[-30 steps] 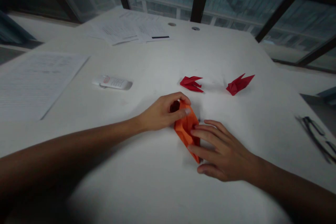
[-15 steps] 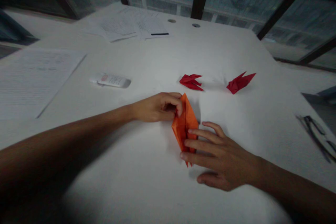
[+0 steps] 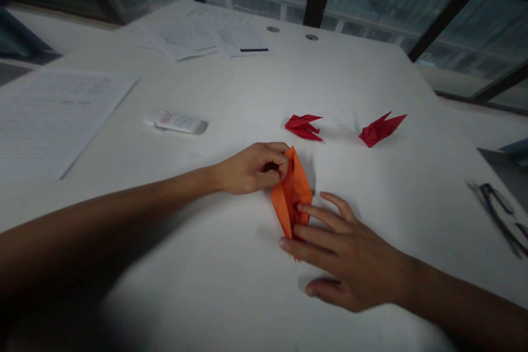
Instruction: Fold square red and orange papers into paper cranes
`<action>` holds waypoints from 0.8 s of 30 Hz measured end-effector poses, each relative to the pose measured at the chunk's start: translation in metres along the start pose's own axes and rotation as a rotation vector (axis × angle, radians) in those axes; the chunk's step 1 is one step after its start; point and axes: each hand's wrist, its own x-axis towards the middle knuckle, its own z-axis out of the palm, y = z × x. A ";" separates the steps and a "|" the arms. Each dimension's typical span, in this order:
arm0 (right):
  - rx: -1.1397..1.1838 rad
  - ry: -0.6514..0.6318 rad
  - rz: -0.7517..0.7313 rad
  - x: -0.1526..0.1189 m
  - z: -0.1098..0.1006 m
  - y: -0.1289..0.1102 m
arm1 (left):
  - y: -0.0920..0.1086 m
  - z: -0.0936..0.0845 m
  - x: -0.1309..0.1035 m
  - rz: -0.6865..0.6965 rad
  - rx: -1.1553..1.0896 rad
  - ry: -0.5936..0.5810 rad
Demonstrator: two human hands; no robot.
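A folded orange paper [image 3: 293, 187], diamond-shaped with a crease down its middle, lies on the white table [image 3: 198, 286]. My left hand [image 3: 258, 168] pinches its upper left edge between curled fingers. Spread fingers of my right hand [image 3: 344, 250] rest on the paper's lower right part, covering some of it, with the thumb apart on the near side. Beyond the paper sit two red folded paper figures, one [image 3: 304, 127] just past its top tip and the other [image 3: 381, 129] farther right.
A white tube-like item [image 3: 175, 122] lies left of the red figures. Printed sheets [image 3: 61, 115] cover the left side, with more papers [image 3: 190, 38] at the back. Black-framed glasses [image 3: 501, 217] rest at the right edge. Windows stand behind the table.
My right hand has shifted slightly toward me, its fingers still on the orange paper. My left hand keeps its pinch with little movement. The whole view has shifted slightly.
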 end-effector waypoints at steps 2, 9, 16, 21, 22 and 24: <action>-0.009 0.030 0.025 0.000 0.004 -0.003 | 0.000 0.002 0.000 -0.007 0.014 0.017; -0.009 0.129 0.087 0.000 0.008 -0.007 | -0.005 0.007 0.002 -0.033 0.050 0.096; -0.024 0.095 0.057 0.001 0.006 -0.005 | -0.011 0.015 -0.001 -0.170 -0.190 0.107; -0.013 0.086 0.062 0.001 0.006 -0.004 | -0.016 0.020 0.000 -0.178 -0.281 0.154; -0.011 0.083 0.062 0.000 0.006 -0.004 | -0.016 0.021 0.001 -0.184 -0.294 0.165; -0.007 0.078 0.060 0.000 0.005 -0.004 | -0.018 0.022 0.001 -0.203 -0.305 0.187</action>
